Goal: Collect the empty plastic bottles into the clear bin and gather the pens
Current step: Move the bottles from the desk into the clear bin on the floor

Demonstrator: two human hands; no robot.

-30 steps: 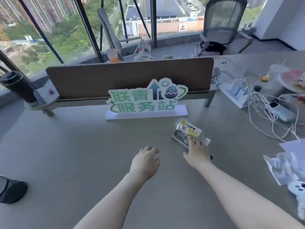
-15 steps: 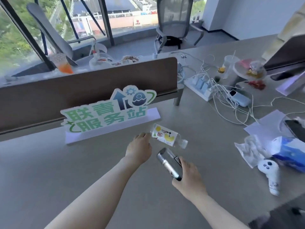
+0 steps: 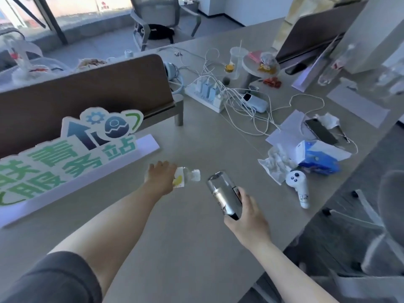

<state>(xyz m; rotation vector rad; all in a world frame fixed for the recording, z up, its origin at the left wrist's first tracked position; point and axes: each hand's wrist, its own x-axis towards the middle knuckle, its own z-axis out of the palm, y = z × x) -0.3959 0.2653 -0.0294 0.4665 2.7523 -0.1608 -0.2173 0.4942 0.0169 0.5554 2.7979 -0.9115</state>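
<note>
My right hand [image 3: 246,212] grips a clear plastic bottle with a silver label [image 3: 223,194], lifted off the grey table [image 3: 196,248] and tilted up to the left. My left hand [image 3: 160,177] closes over the base of a second clear bottle with a white and yellow label [image 3: 185,176], which lies on its side with its cap to the right. A further clear bottle [image 3: 334,64] stands at the far right. No clear bin and no pens show in this view.
A green and white sign [image 3: 72,154] stands left of my hands before a brown divider [image 3: 87,95]. To the right lie a white controller [image 3: 299,186], crumpled paper [image 3: 275,162], a blue tissue box [image 3: 317,156], a phone [image 3: 321,132] and a power strip [image 3: 205,95] with tangled white cables. A chair [image 3: 382,226] is beside the table's right edge.
My right hand has lifted the silver-labelled bottle off the table and drawn it toward me. My left hand reached forward and closed on the yellow-labelled bottle. The view has swung right.
</note>
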